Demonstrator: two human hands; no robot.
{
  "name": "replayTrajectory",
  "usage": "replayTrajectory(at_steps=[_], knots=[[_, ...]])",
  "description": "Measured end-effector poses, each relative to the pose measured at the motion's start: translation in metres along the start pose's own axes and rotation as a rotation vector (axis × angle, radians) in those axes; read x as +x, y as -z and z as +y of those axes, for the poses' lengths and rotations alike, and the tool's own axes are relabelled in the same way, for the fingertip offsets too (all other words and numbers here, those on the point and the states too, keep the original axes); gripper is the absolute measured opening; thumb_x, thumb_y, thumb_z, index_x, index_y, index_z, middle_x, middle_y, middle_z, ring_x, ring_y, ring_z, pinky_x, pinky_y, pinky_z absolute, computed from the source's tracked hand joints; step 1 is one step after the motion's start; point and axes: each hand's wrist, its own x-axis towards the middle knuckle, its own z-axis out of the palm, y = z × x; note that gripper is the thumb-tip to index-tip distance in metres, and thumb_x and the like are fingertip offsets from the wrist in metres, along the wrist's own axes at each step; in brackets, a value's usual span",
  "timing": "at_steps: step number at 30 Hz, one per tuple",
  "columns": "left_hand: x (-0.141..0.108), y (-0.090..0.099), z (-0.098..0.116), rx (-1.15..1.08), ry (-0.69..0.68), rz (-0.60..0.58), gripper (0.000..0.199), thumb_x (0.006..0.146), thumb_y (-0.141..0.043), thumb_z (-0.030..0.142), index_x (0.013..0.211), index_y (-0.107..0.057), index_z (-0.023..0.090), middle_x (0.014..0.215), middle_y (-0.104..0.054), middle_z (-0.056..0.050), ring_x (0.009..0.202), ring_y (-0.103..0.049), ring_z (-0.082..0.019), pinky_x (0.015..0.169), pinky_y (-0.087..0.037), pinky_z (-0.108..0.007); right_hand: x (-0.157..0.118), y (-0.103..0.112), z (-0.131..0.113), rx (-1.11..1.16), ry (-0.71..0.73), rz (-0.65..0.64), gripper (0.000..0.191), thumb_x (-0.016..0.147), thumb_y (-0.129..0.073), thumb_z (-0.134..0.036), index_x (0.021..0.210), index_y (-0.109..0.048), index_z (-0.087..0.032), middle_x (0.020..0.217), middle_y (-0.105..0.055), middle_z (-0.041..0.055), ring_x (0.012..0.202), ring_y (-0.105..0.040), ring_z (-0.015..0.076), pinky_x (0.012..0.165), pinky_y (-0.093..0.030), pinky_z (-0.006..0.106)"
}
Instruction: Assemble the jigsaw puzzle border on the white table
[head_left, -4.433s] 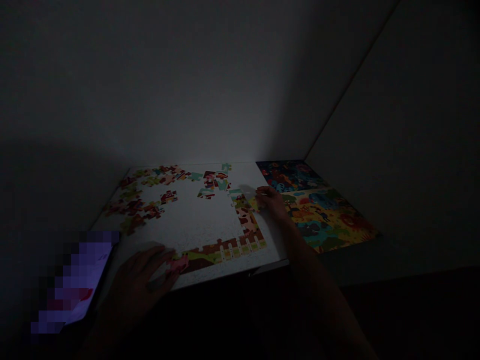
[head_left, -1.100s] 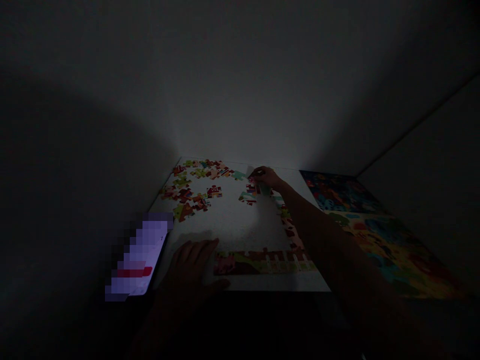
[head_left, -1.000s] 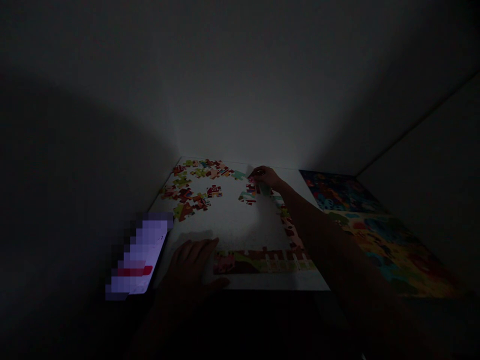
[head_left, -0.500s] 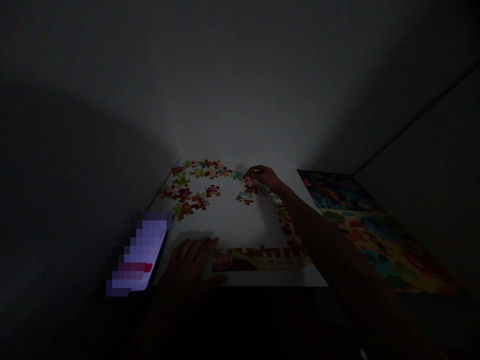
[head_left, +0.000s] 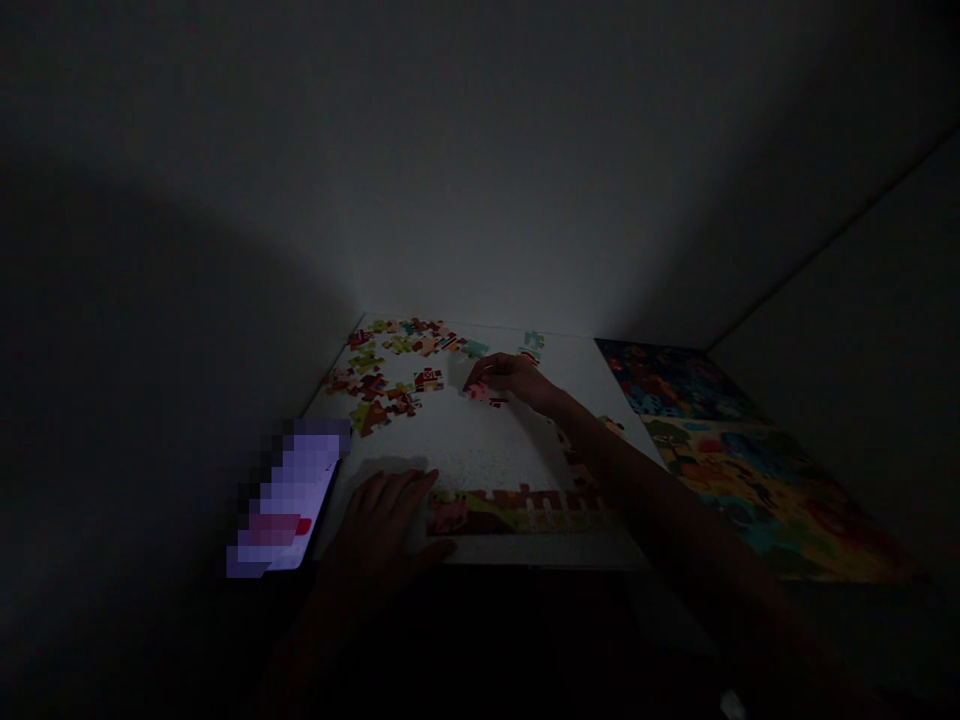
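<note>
We rest our left hand [head_left: 386, 510] flat, fingers spread, on the white board [head_left: 450, 445], just beside the joined puzzle strip [head_left: 491, 515]: pink at one end, then green, then pale fence posts beneath a brown, knobbed edge. Farther in, we pinch a pink piece [head_left: 478, 392] in the fingertips of our right hand [head_left: 517, 380], over the board's middle; its finer print is too dark to read. Beyond lies a plain teal piece [head_left: 475, 348].

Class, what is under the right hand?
A pink piece and part of a reddish piece show below the right hand; whatever else it covers cannot be seen.
</note>
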Motion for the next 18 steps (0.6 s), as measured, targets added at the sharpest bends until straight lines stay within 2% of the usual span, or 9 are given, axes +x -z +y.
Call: replayTrajectory(at_steps=[8,13,18], knots=[[0.000,0.002,0.001,-0.004,-0.005,0.017,0.072,0.084,-0.060,0.063,0.144,-0.043,0.026,0.133,-0.060,-0.008,0.121,-0.053,-0.030,0.103,-0.043,-0.047,-0.012,-0.037,-0.021,0.026,0.003,-0.194,0.013,0.082,-0.067,-0.025,0.090,-0.068,-0.015,0.091,-0.073,0.0069,0.088,-0.066,0.0163,0.090,-0.048,0.035],[0.001,0.000,0.000,-0.008,0.000,0.053,0.064,0.086,-0.060,0.057,0.141,-0.048,0.027,0.131,-0.061,-0.008,0.119,-0.054,-0.029,0.100,-0.045,-0.046,-0.012,-0.061,-0.020,0.072,-0.050,-0.341,0.011,0.084,-0.066,-0.025,0.087,-0.067,-0.014,0.090,-0.072,0.0068,0.088,-0.066,0.0163,0.089,-0.049,0.035],[0.003,0.004,0.008,-0.038,0.045,0.088,0.050,0.092,-0.053,0.052,0.135,-0.053,0.025,0.128,-0.063,-0.008,0.119,-0.055,-0.027,0.101,-0.046,-0.046,-0.009,-0.076,-0.015,0.069,-0.083,-0.382,0.008,0.084,-0.065,-0.021,0.088,-0.068,-0.015,0.087,-0.071,0.0047,0.084,-0.064,0.0144,0.086,-0.048,0.032]])
